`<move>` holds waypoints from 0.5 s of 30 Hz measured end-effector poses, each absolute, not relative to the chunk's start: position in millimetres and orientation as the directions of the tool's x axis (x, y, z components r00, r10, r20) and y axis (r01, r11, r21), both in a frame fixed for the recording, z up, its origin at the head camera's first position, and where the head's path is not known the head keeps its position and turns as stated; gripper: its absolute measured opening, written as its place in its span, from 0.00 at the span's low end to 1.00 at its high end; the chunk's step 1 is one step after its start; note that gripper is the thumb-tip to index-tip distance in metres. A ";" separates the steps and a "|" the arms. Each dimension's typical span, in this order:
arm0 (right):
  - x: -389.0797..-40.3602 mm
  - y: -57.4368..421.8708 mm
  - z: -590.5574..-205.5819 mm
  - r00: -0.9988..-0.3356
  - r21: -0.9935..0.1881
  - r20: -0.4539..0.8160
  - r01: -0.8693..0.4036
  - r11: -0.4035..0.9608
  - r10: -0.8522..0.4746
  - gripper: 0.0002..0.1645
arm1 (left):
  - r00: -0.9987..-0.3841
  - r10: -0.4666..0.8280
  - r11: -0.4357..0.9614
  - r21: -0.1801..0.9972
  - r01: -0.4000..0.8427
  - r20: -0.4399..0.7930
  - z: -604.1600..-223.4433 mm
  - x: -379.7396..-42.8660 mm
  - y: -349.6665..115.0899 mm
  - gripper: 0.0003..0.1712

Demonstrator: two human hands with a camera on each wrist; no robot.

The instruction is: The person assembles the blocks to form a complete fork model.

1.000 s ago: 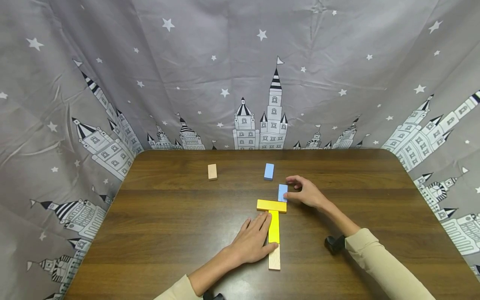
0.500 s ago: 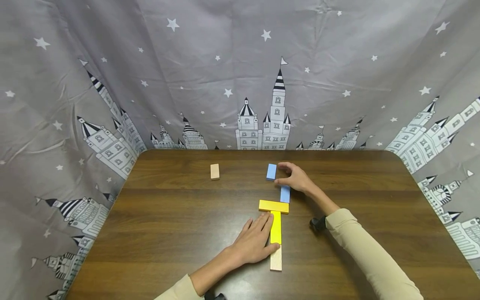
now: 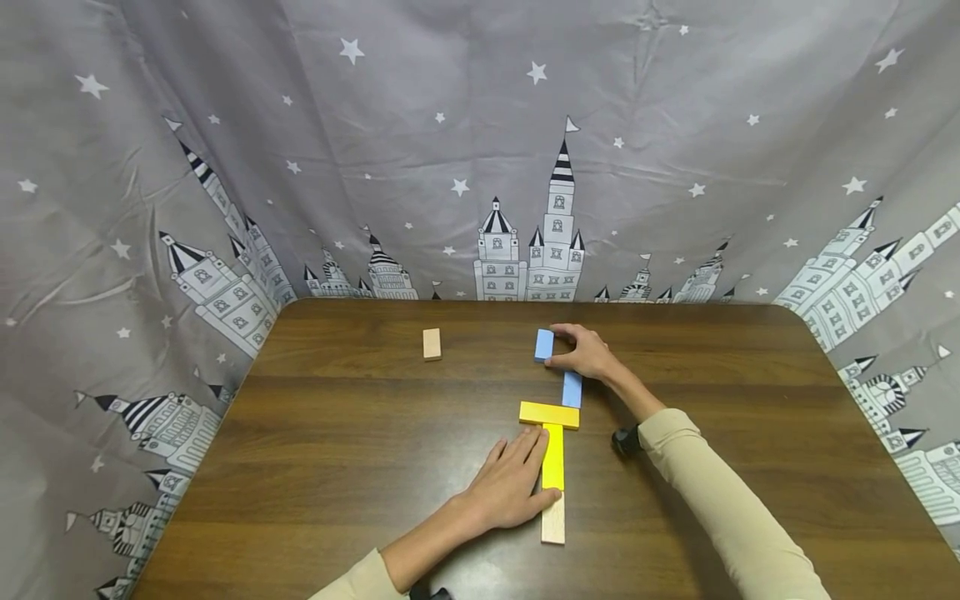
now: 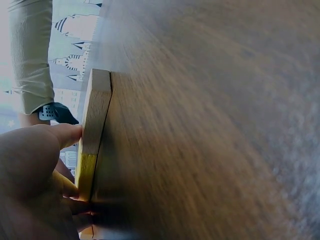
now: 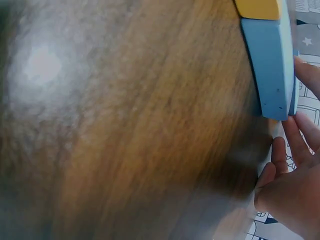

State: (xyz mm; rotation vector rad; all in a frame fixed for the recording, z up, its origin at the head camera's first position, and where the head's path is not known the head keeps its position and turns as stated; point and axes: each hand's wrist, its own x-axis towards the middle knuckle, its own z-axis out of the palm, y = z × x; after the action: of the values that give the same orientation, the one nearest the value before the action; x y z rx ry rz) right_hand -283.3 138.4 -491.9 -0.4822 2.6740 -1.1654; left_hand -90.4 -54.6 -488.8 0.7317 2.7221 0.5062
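Note:
My left hand (image 3: 504,487) lies with straight fingers along the left side of a bright yellow block (image 3: 553,457). Its thumb touches the pale wooden block (image 3: 553,521) where that meets the yellow one; the left wrist view shows the same wooden block (image 4: 98,107). My right hand (image 3: 587,354) pinches the far blue block (image 3: 544,343), thumb at its near end and index finger at its far end. Below that hand, a second blue block (image 3: 572,390) lies end-on against the crosswise orange-yellow block (image 3: 549,414), which tops the yellow one; the right wrist view shows this blue block (image 5: 270,67) close up.
A small pale wooden block (image 3: 432,344) lies toward the back left of the brown table (image 3: 337,467). Behind the table hangs a grey curtain (image 3: 420,150) with castles and stars. A black wrist device (image 3: 624,442) sits under the right sleeve.
My right hand has left the nearer blue block, moved back and left to the far one, and its fingers have come onto it. My left hand stays in place.

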 end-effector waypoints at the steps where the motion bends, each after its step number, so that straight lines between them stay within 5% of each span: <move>1: -283.4 138.5 -492.3 -0.933 -0.729 -0.037 -0.220 0.648 -0.359 0.42 | -0.833 0.525 0.810 0.400 0.428 -0.174 -488.9 -90.3 -54.2 0.47; 15: -277.0 139.8 -494.1 -0.922 -0.692 -0.037 -0.256 0.675 -0.386 0.38 | -0.834 0.528 0.810 0.388 0.439 -0.158 -492.4 -91.3 -52.9 0.47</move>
State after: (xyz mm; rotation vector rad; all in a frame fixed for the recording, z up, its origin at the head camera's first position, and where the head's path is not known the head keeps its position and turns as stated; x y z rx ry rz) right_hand -277.0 139.8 -494.1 -0.5239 2.7077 -1.0769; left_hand -91.3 -52.9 -492.4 0.7456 2.7373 0.4950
